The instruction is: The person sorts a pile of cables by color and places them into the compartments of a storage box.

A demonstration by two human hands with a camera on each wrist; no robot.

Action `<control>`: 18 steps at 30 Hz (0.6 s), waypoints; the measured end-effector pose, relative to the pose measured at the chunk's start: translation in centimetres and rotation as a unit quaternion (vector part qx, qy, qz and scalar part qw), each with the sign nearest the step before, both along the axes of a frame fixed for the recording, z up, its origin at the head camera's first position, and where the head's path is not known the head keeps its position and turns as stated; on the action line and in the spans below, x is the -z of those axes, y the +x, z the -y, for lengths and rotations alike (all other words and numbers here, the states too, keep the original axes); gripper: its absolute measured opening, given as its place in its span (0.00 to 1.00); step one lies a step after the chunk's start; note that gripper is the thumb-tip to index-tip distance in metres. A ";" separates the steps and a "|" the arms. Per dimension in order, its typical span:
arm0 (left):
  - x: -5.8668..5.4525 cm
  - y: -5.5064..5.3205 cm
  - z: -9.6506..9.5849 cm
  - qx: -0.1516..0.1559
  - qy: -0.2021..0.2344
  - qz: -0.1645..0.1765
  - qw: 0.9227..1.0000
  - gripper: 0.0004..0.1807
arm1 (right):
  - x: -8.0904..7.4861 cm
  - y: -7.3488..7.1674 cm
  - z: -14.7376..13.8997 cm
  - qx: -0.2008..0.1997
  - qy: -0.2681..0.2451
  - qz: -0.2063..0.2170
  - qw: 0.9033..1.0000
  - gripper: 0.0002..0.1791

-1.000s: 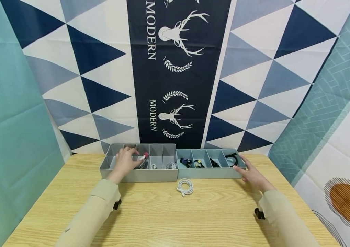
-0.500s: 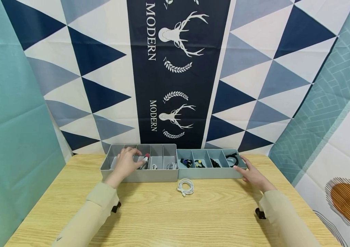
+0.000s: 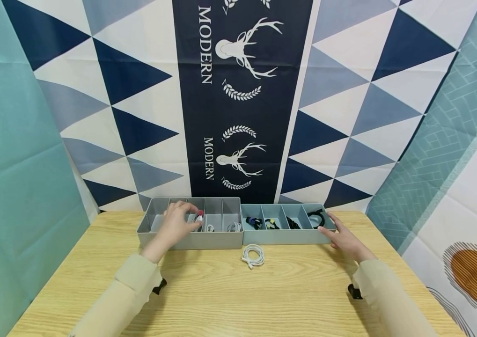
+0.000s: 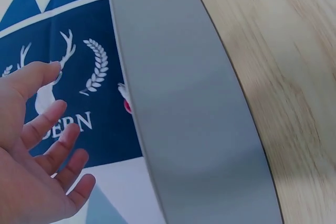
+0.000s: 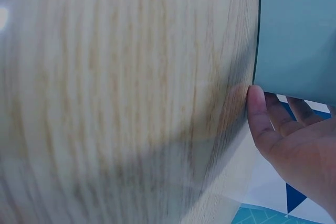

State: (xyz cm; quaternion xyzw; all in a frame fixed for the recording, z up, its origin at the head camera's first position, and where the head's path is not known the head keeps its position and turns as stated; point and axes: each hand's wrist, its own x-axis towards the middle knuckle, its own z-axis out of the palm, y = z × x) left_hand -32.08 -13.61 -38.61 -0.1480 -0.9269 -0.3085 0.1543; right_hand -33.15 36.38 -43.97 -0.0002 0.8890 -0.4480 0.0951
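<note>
My left hand (image 3: 175,224) hovers over the grey divided box (image 3: 209,241), thumb and fingers spread apart with nothing between them. Below its fingertips, a cable bundle with a red part (image 3: 200,214) lies in one compartment; in the left wrist view only a bit of the red and white piece (image 4: 126,100) shows past the rim. At the right end of the light blue divided box (image 3: 284,237), my right hand (image 3: 345,239) touches the corner, thumb at the front and fingers along the end wall. The right wrist view shows its thumb (image 5: 256,100) right at the box's lower corner.
A coiled white cable (image 3: 253,256) lies on the wooden table (image 3: 259,299) before the boxes, which stand side by side against the patterned backdrop. Blue box compartments hold dark cables, including a thick black one (image 3: 317,217). White cables (image 3: 234,227) lie in the grey box.
My left hand has shifted slightly to the right and drawn up a little from the red-ended cable bundle, which stays in its compartment. My right hand has kept its place.
</note>
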 end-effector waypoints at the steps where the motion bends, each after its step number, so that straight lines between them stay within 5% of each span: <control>1: -0.1 0.1 -0.1 0.002 0.002 -0.003 1.000 0.18 | 0.0 0.0 0.0 0.000 0.001 0.001 1.000 0.52; 18: -1.0 3.0 -1.5 0.018 0.016 -0.035 0.999 0.17 | 0.0 0.1 0.0 -0.001 0.004 0.005 1.000 0.52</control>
